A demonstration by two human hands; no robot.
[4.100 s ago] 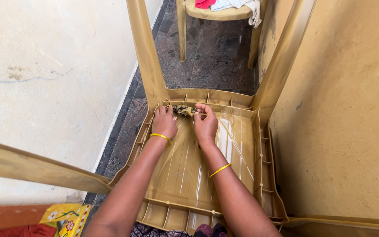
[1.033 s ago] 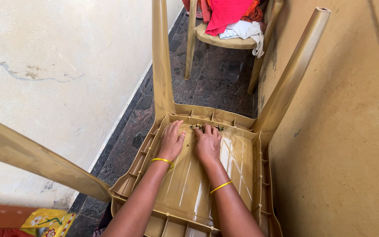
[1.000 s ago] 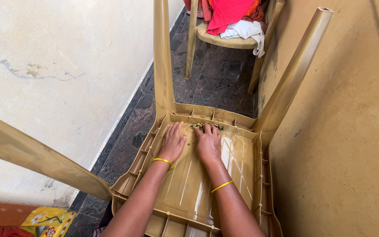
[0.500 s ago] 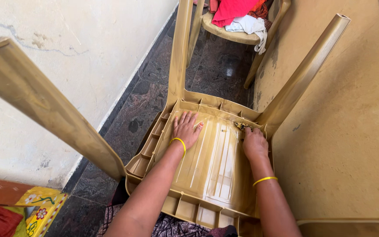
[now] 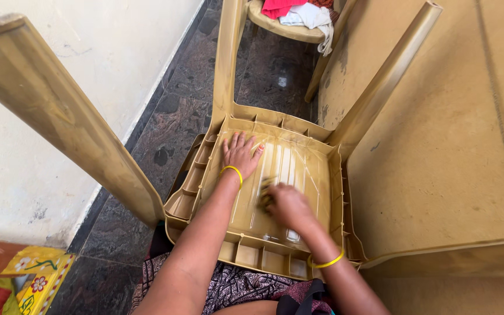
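My left hand (image 5: 240, 154) lies flat, fingers spread, on the underside of the upturned tan chair (image 5: 322, 169). At four o'clock from it, my right hand (image 5: 287, 205) is curled around a dark scrubber (image 5: 265, 192), blurry, poking out at eleven o'clock.

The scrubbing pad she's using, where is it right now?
In the head view the scrubbing pad sits under the right hand, blurred, on the underside of the overturned tan plastic chair, just right of the flat left hand.

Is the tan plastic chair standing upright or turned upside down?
Upside down: the chair shows its ribbed seat underside, legs pointing up, with the left hand flat on it.
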